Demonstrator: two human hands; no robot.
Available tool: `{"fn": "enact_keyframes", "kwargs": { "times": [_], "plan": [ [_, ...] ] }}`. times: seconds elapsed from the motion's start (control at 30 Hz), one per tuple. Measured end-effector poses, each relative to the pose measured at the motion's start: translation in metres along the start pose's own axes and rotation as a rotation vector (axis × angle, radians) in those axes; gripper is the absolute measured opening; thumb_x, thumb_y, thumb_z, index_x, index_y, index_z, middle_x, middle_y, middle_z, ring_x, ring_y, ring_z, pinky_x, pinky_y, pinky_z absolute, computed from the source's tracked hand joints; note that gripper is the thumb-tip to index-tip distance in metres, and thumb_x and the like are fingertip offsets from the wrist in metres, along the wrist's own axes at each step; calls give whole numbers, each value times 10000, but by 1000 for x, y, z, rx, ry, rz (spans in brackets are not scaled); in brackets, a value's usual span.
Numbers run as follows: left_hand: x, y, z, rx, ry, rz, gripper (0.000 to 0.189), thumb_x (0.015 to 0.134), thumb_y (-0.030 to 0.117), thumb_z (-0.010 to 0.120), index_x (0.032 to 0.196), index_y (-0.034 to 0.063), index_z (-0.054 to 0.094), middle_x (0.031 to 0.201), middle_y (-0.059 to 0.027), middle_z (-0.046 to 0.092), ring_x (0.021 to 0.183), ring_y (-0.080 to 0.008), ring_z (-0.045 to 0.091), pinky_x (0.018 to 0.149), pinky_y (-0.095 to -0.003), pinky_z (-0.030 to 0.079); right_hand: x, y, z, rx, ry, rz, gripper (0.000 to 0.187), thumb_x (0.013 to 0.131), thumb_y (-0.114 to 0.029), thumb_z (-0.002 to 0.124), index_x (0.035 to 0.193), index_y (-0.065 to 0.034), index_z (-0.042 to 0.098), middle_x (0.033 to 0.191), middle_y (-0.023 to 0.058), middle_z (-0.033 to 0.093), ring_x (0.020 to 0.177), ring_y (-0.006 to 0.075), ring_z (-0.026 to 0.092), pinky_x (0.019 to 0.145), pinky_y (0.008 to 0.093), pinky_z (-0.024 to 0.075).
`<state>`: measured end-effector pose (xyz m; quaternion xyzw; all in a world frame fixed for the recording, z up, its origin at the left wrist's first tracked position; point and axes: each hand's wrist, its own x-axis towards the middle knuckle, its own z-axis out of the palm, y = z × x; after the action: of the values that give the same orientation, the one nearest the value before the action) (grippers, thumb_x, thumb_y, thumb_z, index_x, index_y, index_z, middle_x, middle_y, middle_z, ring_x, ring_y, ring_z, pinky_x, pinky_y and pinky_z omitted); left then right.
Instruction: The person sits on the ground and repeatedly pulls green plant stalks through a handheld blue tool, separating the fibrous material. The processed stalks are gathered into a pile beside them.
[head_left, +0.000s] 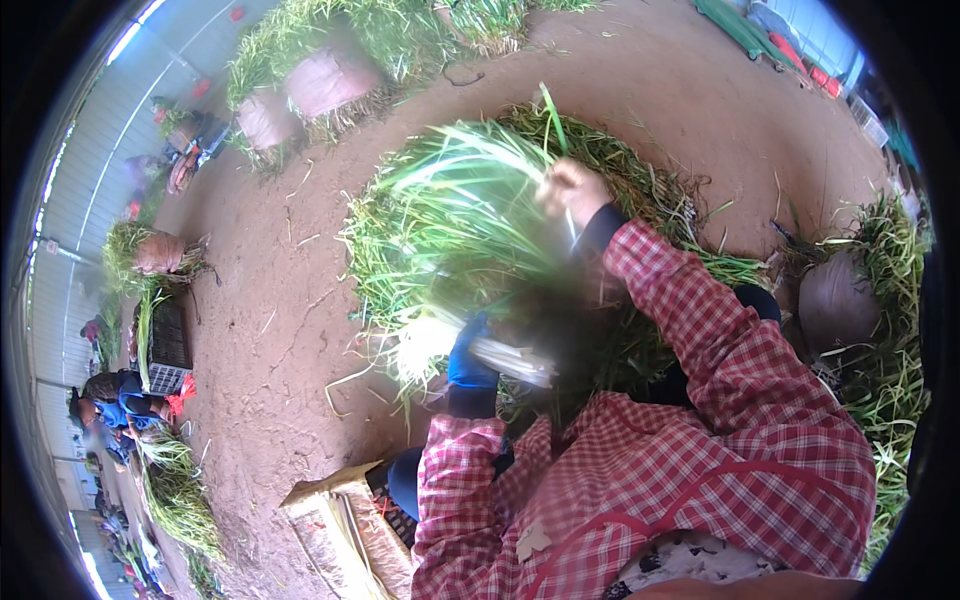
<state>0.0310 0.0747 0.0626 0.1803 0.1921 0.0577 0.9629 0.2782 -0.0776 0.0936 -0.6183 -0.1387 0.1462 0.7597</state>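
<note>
My left hand (474, 352), in a blue glove, is closed around a bunch of pale stalks (517, 361). Their white ends point right, and the leafy side to the left is washed out by glare. My bare right hand (574, 191) is raised over the far right of a large heap of long-leaved green plants (450, 217). Its fingers are closed on a green stalk (553, 120), which sticks up above the hand and is blurred by motion. A dark smear on the view hides part of the heap between my hands.
Beside my left leg stands an open cardboard box (352, 540) with pale strips on it. Wrapped plant bundles (330, 79) lie at the far left; another (840, 300) is at right. A person (124, 409) sits at left near a black crate (169, 341). Bare earth floor (262, 315) lies between.
</note>
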Motion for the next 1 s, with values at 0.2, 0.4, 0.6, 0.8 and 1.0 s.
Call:
{"fn": "enact_keyframes", "kwargs": {
  "times": [0.2,0.4,0.6,0.8,1.0],
  "plan": [
    [20,-26,-8,361,61,78,237,828,124,613,1051,66,560,932,-54,611,788,-133,563,718,-253,467,-93,65,-3,118,-293,451,196,869,-106,557,1036,-2,549,832,129,652,622,157,621,492,239,485],
    [40,-37,-36,390,215,3,175,796,84,670,924,87,551,756,-32,577,663,-162,565,589,-312,485,-162,75,-10,-101,-522,123,250,825,-63,607,1057,0,539,896,123,646,710,171,649,559,275,529],
    [45,-50,-53,410,217,26,200,747,64,709,900,60,578,728,-45,597,634,-177,582,567,-316,490,-156,62,10,-219,-375,512,204,803,-95,653,979,-7,599,836,67,642,673,139,634,550,243,495],
    [37,-41,-32,586,366,57,238,777,124,675,971,-5,627,847,-69,627,729,-165,584,666,-292,481,-148,68,32,-158,-197,430,164,833,-110,625,956,-4,596,800,51,624,643,150,642,481,240,487],
    [26,-21,-6,296,407,134,206,737,23,703,906,40,587,747,-35,594,622,-156,569,571,-269,471,-155,68,6,-393,-420,36,210,907,-178,512,978,19,526,839,129,621,633,194,648,467,276,499]
  ]
}}
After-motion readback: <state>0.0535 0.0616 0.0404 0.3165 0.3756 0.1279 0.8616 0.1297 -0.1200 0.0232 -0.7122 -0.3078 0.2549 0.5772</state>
